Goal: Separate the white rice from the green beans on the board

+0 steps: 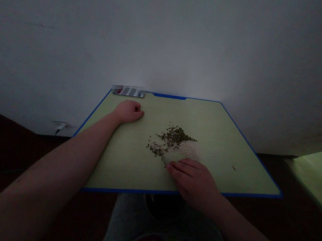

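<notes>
The right hand (192, 181) lies with its fingers pressed together, fingertips (170, 167) against a white rice heap (185, 152) on a green blue-edged board (231, 149). Green mung beans (170, 139) lie just beyond the fingers. The left hand (128, 111) rests curled, empty, farther up the board.

Dark green mung beans (173, 137) and white rice (186, 150), heaped loosely, block the straight pass between right hand (192, 183) and left hand (129, 111).

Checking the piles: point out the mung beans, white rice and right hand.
mung beans (173, 137), head view, pile's centre
white rice (188, 150), head view, pile's centre
right hand (192, 181), head view, back of hand
</notes>
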{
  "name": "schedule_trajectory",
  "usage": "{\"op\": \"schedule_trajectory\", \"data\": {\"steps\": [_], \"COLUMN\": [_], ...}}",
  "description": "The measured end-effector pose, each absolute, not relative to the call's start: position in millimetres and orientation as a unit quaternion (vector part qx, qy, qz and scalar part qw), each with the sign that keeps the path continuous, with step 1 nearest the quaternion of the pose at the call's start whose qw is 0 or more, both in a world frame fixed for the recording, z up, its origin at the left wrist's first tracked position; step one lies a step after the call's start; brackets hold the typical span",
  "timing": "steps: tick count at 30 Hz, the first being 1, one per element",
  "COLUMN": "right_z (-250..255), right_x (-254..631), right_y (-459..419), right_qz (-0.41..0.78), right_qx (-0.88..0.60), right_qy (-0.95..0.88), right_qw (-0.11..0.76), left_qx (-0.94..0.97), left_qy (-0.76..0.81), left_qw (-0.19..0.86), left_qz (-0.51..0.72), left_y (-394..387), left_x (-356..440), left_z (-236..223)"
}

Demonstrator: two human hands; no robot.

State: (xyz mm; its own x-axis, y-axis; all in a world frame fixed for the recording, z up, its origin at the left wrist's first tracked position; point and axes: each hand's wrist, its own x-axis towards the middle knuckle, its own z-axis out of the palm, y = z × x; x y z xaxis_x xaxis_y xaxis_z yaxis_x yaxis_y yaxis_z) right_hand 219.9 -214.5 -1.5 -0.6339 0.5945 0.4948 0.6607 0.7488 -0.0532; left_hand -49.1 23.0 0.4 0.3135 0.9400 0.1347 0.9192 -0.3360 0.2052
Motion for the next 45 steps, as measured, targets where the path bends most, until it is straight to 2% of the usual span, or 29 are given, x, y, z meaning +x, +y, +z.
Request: {"op": "schedule_trajectory", "data": {"steps": [14, 26, 38, 45], "right_z": [-5.8, -3.5, 1.4, 1.6], "right_x": [210.1, 219.1, 209.8, 211.0], "right_y": [-221.2, -227.4, -212.5, -215.7], "right_qz": [-0.078, -0.145, -0.059, -0.045], "right_qx": [-0.325, -0.426, -0.385, -0.362], "right_qy": [-0.902, -0.866, -0.881, -0.892], "right_qw": [0.273, 0.217, 0.27, 0.267], "left_qx": [0.811, 0.814, 0.813, 0.814], "left_qy": [0.571, 0.568, 0.57, 0.565], "left_qw": [0.05, 0.044, 0.044, 0.048], "left_qz": [0.114, 0.117, 0.11, 0.122], "left_y": [23.9, 23.9, 24.3, 26.7], "left_x": [-49.4, -49.3, -49.9, -50.8], "left_z": [-1.5, -1.2, -1.7, -4.7]}}
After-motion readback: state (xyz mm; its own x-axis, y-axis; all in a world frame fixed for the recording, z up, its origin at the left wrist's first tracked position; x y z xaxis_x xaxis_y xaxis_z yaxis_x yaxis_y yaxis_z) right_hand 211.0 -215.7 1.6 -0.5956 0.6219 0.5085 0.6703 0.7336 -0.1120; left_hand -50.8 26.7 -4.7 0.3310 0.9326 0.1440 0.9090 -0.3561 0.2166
